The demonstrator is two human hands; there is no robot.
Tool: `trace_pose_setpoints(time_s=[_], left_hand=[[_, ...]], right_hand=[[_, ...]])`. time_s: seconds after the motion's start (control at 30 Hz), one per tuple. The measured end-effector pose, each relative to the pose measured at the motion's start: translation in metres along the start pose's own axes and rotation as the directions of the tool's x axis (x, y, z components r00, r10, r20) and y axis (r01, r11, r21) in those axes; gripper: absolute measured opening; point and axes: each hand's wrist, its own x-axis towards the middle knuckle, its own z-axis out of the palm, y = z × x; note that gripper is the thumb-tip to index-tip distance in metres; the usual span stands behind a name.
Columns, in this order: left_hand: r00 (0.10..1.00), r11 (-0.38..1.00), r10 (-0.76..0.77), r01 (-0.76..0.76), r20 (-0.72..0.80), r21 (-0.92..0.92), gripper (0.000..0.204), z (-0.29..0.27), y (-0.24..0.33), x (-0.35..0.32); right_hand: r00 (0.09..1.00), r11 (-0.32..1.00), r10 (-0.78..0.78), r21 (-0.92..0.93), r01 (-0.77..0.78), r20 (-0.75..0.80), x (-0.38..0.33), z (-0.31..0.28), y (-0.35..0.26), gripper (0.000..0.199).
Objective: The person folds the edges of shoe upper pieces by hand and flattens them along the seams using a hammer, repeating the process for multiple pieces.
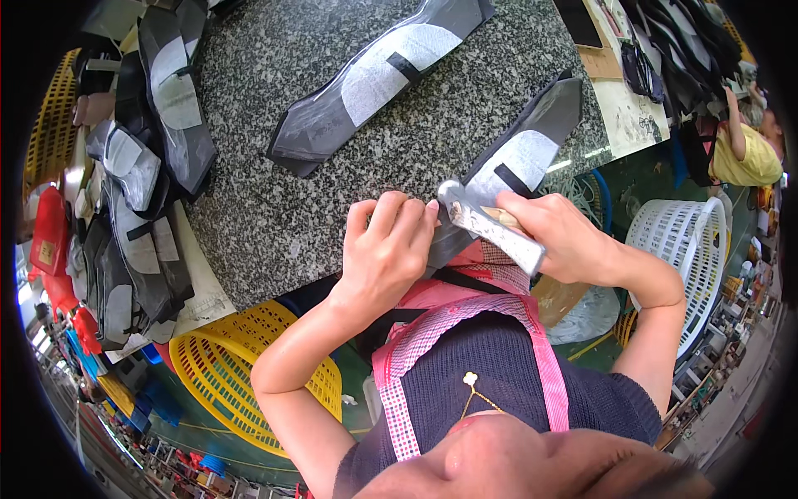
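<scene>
At the counter (332,191) edge, the right hand (561,237) grips a hammer (490,226); the left hand (386,249), at nine o'clock of it, presses a dark fabric piece (524,150), fingers curled.

A broad bare stretch of the speckled stone bench (274,208) is seen ahead of the left hand (384,249), bounded at the far side by a dark cut piece (374,83) laid diagonally. The left edge is blocked by a stack of dark pieces (141,183). The way ahead of the right hand (565,237) is taken up by a second dark piece (524,150) and the metal hammer head (486,224). Below the bench edge, a yellow basket (241,366) and a white basket (682,249) stand at either side.
</scene>
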Motion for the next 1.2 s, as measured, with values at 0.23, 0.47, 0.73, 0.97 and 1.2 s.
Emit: trace_pose_setpoints(time_s=[0.23, 0.47, 0.73, 0.97, 1.2], left_hand=[[0.991, 0.993, -0.094, 0.086, -0.099, -0.083, 0.026, 0.003, -0.006, -0.008], [0.991, 0.992, -0.098, 0.091, -0.087, -0.088, 0.027, 0.002, -0.014, -0.025], [0.988, 0.997, -0.069, 0.071, -0.136, 0.014, 0.032, 0.006, -0.013, -0.029], [0.924, 0.935, -0.33, 0.293, -0.191, -0.198, 0.021, 0.0, -0.018, -0.029], [0.911, 0.909, -0.371, 0.316, -0.181, -0.272, 0.015, 0.005, -0.011, -0.036]], right_hand=[[0.996, 0.996, 0.035, 0.089, -0.027, -0.086, -0.002, 0.006, -0.01, 0.019], [0.979, 0.972, 0.205, 0.119, -0.203, -0.005, 0.008, -0.004, -0.013, 0.017], [0.983, 0.982, 0.173, 0.061, -0.177, 0.06, 0.017, -0.004, -0.02, 0.014], [0.993, 0.996, 0.086, 0.003, -0.086, 0.08, 0.015, 0.016, -0.017, 0.016], [0.999, 0.997, 0.048, 0.066, -0.048, -0.008, 0.022, 0.003, -0.015, 0.017]])
